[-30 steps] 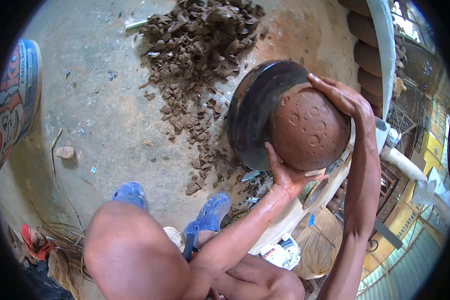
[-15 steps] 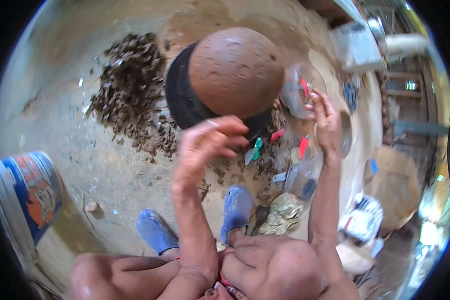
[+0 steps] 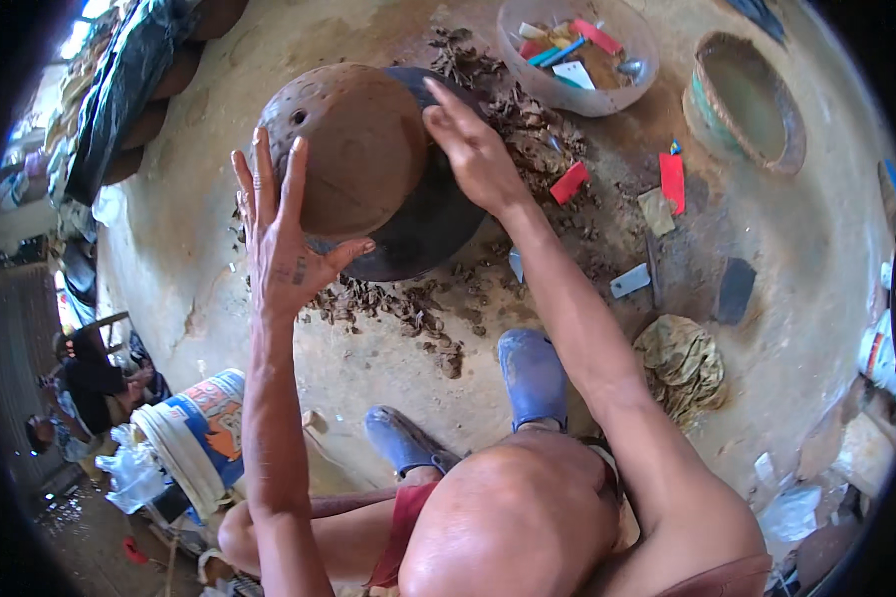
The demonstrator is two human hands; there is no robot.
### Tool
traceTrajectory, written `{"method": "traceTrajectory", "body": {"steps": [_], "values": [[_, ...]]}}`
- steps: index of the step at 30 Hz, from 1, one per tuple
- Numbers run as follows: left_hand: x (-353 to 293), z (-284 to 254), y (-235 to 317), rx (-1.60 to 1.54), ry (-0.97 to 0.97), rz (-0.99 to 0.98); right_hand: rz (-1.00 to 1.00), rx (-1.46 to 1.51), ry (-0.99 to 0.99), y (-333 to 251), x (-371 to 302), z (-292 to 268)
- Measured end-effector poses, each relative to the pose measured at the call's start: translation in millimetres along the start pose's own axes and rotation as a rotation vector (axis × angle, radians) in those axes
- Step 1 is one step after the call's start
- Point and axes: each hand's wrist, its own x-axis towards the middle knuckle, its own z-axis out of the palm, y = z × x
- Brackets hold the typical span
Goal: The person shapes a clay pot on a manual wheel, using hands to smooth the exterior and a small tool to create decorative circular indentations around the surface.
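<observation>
Although it stands well back from the left hand (image 3: 289, 261), on its outer side, a paint bucket (image 3: 211, 423) in blue, white and orange catches my eye first; I can't make out what it holds. A clear plastic bag (image 3: 132, 478) sits bunched just beside it.

The left hand itself is wide open, fingers spread along the left side of a brown clay pot (image 3: 363, 164), thumb stuck out by its lower edge; it isn't gripped, and how hard the fingers press I can't tell. Dimples and one dark hole mark the pot's wall beyond those fingertips. It rests on a round black base (image 3: 433, 234) between the two hands.

Over at the pot's right edge, the right hand (image 3: 478, 164) is loosely open with fingers nearly straight, holding nothing; whether it touches the clay I can't say.

Clay scraps (image 3: 538, 144) lie just right of it. Beyond them, ahead and to the right of that hand, a clear plastic bowl (image 3: 607, 102) holds a red strip (image 3: 597, 37), a blue stick (image 3: 560, 51) and a small white plate (image 3: 573, 74). Farthest right of the hand, a greenish tub (image 3: 707, 114) contains cloudy liquid (image 3: 752, 99).
</observation>
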Motion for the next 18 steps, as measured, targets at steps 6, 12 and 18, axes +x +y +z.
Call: {"method": "traceTrajectory", "body": {"steps": [6,12,18], "values": [[11.3,11.3,4.2,0.091,0.059,0.102,-0.020,0.008,-0.055,-2.4,25.2,13.6],[13.0,19.2,16.0,0.110,0.076,0.062,-0.023,0.039,-0.122,5.0,37.9,1.4],[-0.3,13.5,12.2,-0.030,0.134,-0.163,-0.002,0.109,-0.092,9.0,53.5,6.6]]}}
